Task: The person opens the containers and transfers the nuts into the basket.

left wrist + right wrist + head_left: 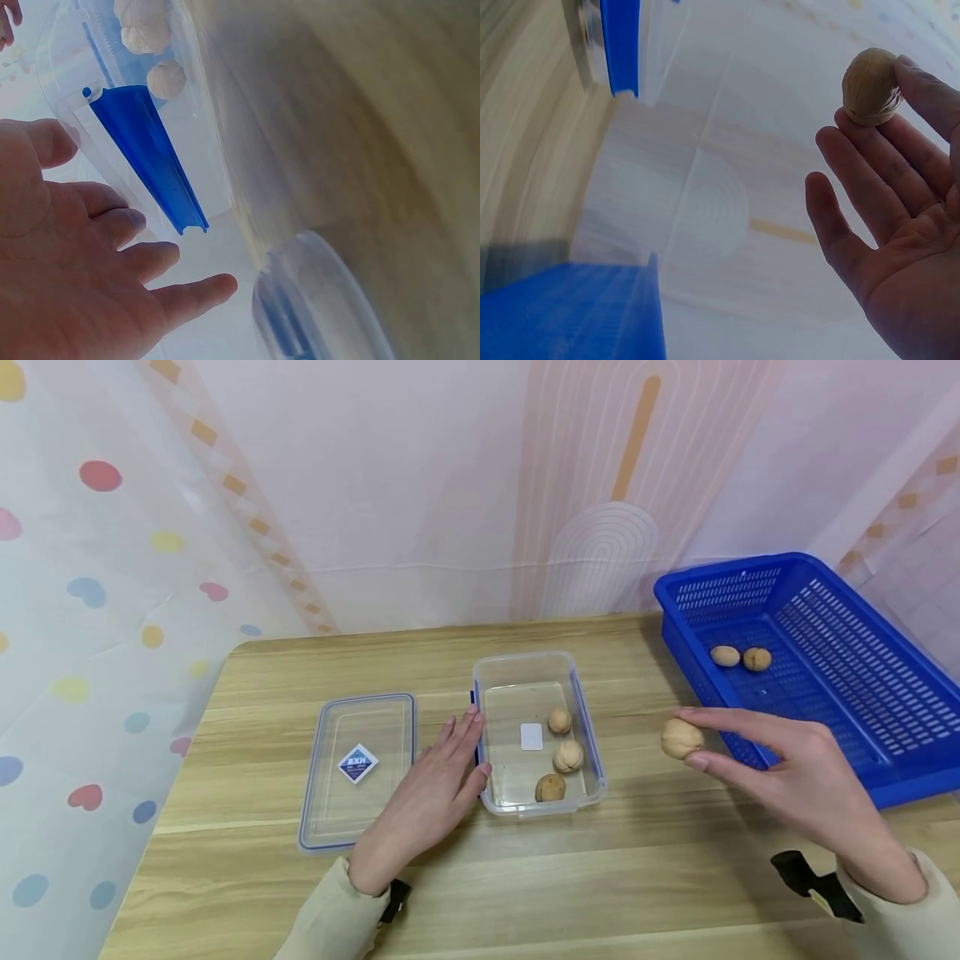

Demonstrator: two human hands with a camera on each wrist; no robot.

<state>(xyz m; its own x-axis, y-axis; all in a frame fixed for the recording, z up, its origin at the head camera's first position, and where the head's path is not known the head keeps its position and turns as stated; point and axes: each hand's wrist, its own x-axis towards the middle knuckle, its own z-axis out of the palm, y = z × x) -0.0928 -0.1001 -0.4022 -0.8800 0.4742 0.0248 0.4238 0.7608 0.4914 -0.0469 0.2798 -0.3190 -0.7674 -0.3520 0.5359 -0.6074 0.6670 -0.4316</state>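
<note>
Between thumb and fingertips my right hand (795,768) pinches a walnut (682,739), held in the air between the basket and the container. The right wrist view shows this same walnut (871,86) at the fingertips. My left hand (435,777) rests with fairly straight fingers against the left side of a clear plastic container (504,777). Inside the container, along its right side, lie three walnuts, the middle one (568,756) among them. A blue side latch (150,154) hangs close to the left fingers in the left wrist view.
A clear lid (330,810) with a blue seal lies flat left of the container. The blue perforated basket (810,693) stands at the right, holding a walnut (757,659) and a paler, longer nut (725,656). A patterned cloth (420,527) hangs behind the wooden table (525,885).
</note>
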